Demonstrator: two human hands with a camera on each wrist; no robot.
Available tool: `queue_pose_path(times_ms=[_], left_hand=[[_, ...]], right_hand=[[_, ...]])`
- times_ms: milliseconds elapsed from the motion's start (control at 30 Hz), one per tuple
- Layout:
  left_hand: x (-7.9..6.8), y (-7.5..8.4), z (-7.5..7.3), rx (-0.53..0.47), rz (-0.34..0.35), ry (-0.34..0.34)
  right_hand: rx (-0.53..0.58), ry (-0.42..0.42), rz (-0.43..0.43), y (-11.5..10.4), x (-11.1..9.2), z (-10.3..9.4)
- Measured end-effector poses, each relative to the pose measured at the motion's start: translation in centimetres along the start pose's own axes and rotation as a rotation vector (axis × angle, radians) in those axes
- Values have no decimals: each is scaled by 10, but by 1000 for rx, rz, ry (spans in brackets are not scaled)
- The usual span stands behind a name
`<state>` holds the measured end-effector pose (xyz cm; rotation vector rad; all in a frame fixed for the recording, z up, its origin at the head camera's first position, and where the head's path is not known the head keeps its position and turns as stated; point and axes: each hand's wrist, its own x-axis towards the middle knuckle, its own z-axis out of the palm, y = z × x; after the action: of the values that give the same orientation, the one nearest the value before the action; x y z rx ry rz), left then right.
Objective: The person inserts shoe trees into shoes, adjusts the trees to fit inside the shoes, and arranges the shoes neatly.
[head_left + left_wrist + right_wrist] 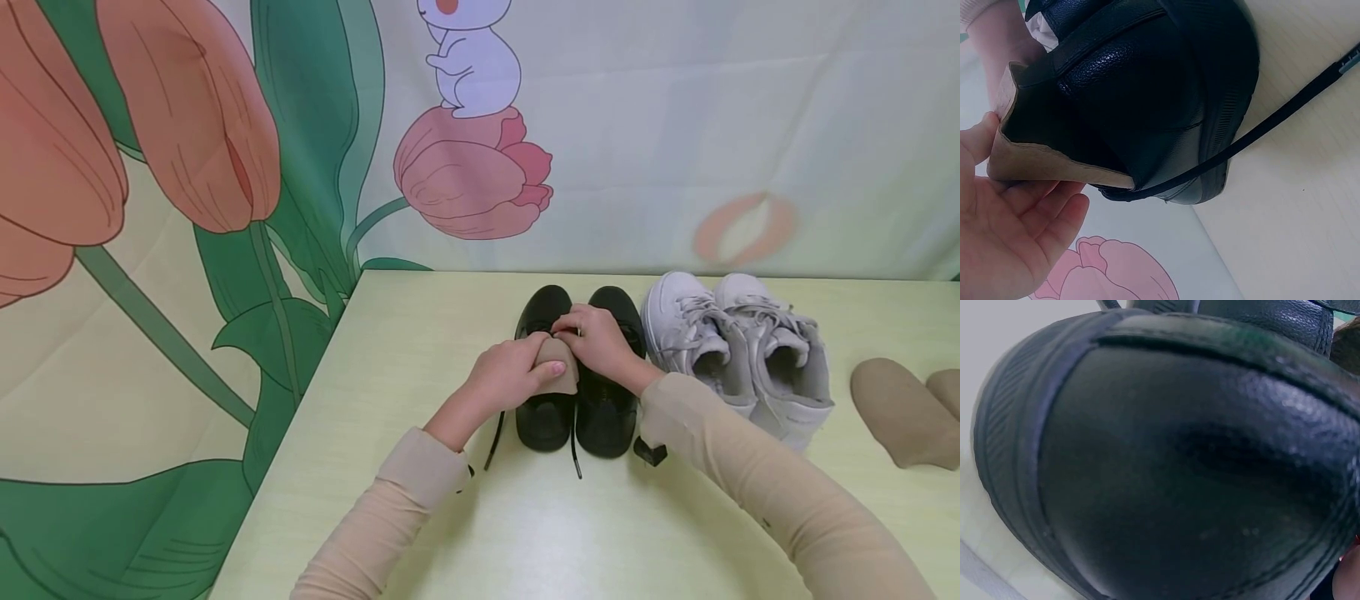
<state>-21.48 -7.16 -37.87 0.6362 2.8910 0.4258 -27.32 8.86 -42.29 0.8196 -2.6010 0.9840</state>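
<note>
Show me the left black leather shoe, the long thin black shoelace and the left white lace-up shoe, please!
Left black leather shoe (543, 425): head view, on its heel.
Long thin black shoelace (1257, 131): left wrist view, about midway along.
Left white lace-up shoe (671, 333): head view, on its side.

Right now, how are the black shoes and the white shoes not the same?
The black shoes are dark; the white shoes are pale. Black laces dangle loose from the black shoes; white laces lie over the white shoes' tops. The left hand holds a tan flap on a black shoe, while no hand holds the white shoes. Both pairs have laces and stand on the table.
</note>
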Motion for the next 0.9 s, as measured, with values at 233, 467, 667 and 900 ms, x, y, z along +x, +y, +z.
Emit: queue_pose_path(times_ms=[233,467,667,900], left_hand=[[1,0,1,-13,-6,-4],[3,-3,4,-45,-30,-18],[6,-8,10,-76,-45,-16],[8,-9,12,-81,-54,-15]], right_hand=[[-7,5,-1,1,0,0],[-16,7,-14,0,-1,0],[-17,13,-30,0,-1,0],[-5,20,-37,0,-1,0]])
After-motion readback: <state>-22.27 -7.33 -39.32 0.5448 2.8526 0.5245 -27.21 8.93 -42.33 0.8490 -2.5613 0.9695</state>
